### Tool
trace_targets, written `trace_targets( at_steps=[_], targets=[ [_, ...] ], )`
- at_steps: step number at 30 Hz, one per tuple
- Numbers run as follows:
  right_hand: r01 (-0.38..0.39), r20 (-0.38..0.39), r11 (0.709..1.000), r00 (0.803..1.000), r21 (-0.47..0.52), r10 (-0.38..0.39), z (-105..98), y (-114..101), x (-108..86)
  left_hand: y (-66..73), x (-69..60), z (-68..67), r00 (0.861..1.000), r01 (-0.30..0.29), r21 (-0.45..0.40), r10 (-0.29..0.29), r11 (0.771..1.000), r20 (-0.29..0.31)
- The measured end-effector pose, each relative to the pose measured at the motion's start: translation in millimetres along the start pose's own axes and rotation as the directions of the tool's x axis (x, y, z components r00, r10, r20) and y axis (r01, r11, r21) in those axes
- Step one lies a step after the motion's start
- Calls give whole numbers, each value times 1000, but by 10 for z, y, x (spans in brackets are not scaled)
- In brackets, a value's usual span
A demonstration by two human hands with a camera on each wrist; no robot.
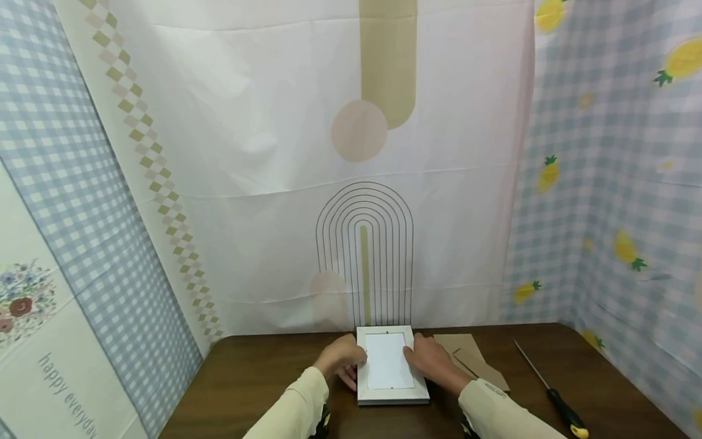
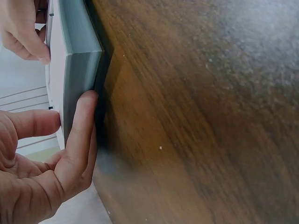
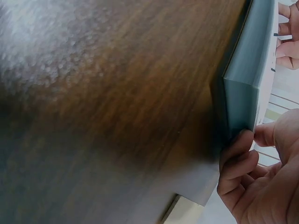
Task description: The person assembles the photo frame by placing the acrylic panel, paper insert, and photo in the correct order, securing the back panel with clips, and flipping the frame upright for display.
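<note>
A white picture frame (image 1: 392, 398) sits at the middle of the table, a plain white sheet (image 1: 388, 363) filling its opening. Small dark tabs show at the top and bottom of that opening. My left hand (image 1: 343, 358) grips the frame's left side, thumb on the upper face and fingers along the outer edge, as the left wrist view shows. On the opposite side my right hand (image 1: 433, 361) holds the frame the same way, its fingers (image 3: 238, 163) curled against the side. In both wrist views a dark shadow lies under the frame's near edge.
Brown cardboard pieces (image 1: 476, 360) lie just right of my right hand. Farther right is a screwdriver (image 1: 559, 402) with a black and yellow handle. The dark wooden table (image 1: 247, 390) meets a patterned cloth (image 1: 263, 244) at the back.
</note>
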State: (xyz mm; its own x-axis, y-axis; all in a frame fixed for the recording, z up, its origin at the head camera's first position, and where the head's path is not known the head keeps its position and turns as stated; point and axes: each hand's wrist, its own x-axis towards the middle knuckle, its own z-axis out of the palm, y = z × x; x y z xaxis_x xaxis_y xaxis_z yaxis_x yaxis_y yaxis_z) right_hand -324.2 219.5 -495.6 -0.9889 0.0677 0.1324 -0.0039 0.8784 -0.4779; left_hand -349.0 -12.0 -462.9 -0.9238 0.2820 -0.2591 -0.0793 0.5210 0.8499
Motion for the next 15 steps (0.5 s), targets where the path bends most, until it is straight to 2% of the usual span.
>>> trace_targets(
  at_steps=[2,3,5,9,10,15],
  targets=[
    [-5,3,1000,1000,11,5,15,15,5,-12,3,13,1000,4,0,-4,1000,-3],
    [21,-13,1000,1000,9,-21,117,137,66,-17,8,18,1000,7,-2,-7,1000,-5],
    [23,-12,1000,1000,14,-23,136,143,68,-39,7,25,1000,15,-2,-15,1000,-10],
    [25,-10,999,1000,20,-25,155,132,55,-63,14,27,1000,28,-1,-28,1000,-14],
    [-1,5,1000,1000,21,1,61,15,-5,-61,16,25,999,30,-2,-30,1000,-12],
    [15,-4,1000,1000,-8,-15,51,13,6,-27,34,7,999,39,-19,-39,999,-6]
  ],
)
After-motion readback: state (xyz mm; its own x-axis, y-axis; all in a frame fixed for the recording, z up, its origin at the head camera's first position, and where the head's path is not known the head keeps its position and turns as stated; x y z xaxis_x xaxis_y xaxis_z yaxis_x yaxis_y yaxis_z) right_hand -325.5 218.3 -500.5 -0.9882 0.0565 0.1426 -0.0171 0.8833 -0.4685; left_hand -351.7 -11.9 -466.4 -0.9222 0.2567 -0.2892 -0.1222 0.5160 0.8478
